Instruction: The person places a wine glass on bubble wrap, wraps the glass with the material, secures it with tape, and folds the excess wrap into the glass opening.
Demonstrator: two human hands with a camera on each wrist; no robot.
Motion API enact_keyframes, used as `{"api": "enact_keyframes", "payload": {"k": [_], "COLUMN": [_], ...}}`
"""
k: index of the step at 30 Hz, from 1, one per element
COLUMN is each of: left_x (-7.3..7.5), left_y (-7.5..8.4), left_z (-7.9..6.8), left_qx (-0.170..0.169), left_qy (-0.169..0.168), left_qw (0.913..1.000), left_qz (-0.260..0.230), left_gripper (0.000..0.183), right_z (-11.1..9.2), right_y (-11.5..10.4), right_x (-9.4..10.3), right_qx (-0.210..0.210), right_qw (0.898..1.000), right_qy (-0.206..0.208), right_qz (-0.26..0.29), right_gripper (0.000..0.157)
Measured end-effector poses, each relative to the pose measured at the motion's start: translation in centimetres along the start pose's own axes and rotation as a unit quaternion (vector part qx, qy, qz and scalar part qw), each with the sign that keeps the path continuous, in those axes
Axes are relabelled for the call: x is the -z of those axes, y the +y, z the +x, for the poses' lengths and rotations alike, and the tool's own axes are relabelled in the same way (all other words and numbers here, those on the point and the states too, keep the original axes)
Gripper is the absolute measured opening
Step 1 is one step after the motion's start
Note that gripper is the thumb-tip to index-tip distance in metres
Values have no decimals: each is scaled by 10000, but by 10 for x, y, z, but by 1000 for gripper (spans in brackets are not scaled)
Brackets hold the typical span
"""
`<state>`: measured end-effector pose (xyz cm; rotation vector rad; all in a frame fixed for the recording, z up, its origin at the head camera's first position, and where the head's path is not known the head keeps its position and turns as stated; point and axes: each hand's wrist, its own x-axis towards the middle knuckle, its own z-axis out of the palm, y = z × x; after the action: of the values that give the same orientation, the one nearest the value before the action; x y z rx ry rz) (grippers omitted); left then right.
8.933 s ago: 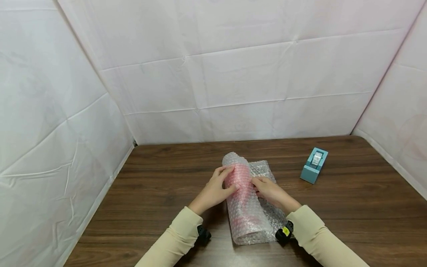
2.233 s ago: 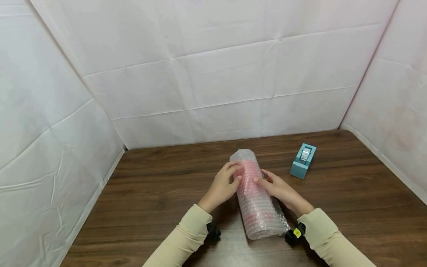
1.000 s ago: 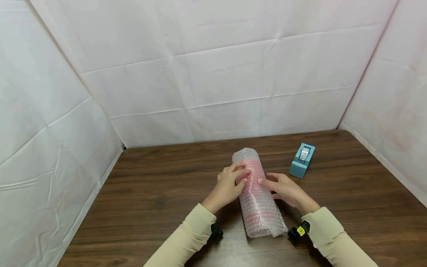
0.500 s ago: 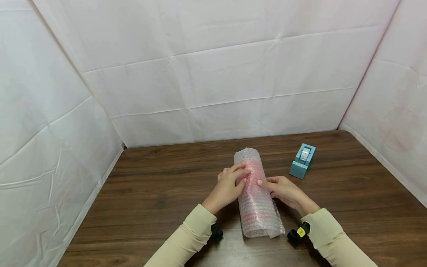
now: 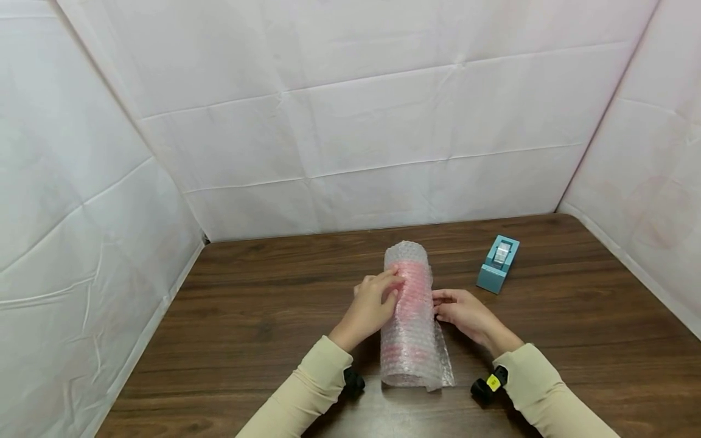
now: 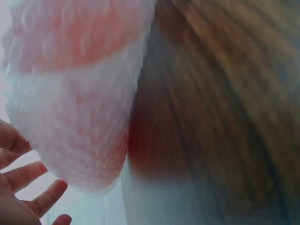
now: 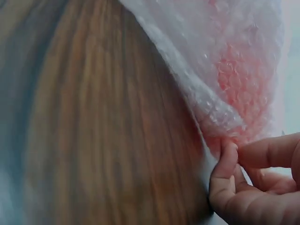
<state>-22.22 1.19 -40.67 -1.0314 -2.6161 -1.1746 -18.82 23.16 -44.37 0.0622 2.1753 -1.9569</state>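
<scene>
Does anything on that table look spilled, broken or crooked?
Nothing looks spilled or broken. One untidy bit: a loose flap sticks out at the near right of the bubble wrap instead of lying flush; the right fingers pinch its edge farther up. The tape dispenser is just angled.

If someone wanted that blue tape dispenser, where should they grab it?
I'd probably pinch the tape dispenser across its two long sides, coming from above with the nearer right hand: it looks longer than wide and stands free on the table.
</scene>
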Motion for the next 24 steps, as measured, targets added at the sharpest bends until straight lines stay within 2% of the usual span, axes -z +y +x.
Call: {"api": "enact_keyframes", "payload": {"k": [3, 6, 9, 19, 24], "left_x": [2, 5, 7, 11, 12], "left_y": [0, 1, 0, -4, -9], "left_z": [-1, -3, -5, -11, -13], "left_qx": [-42, -58, 23, 675, 922], "left_qy": [261, 501, 611, 568, 565], "left_qw": [9996, 9983, 9971, 9886, 9796], "left_qz": [-126, -275, -442, -1221, -1692], "left_gripper": [27, 26, 27, 40, 42], "right_z": [1, 3, 4, 2, 2], "right_y": [1, -1, -3, -8, -10], "right_x": [-3, -8, -12, -25, -33], "right_qx": [161, 184, 220, 387, 415], "right_qw": [9997, 9983, 9967, 9938, 9940], "right_qy": [208, 508, 657, 684, 682], "right_qz": [-5, 225, 412, 786, 747], "right_gripper": [44, 40, 38, 26, 44]}}
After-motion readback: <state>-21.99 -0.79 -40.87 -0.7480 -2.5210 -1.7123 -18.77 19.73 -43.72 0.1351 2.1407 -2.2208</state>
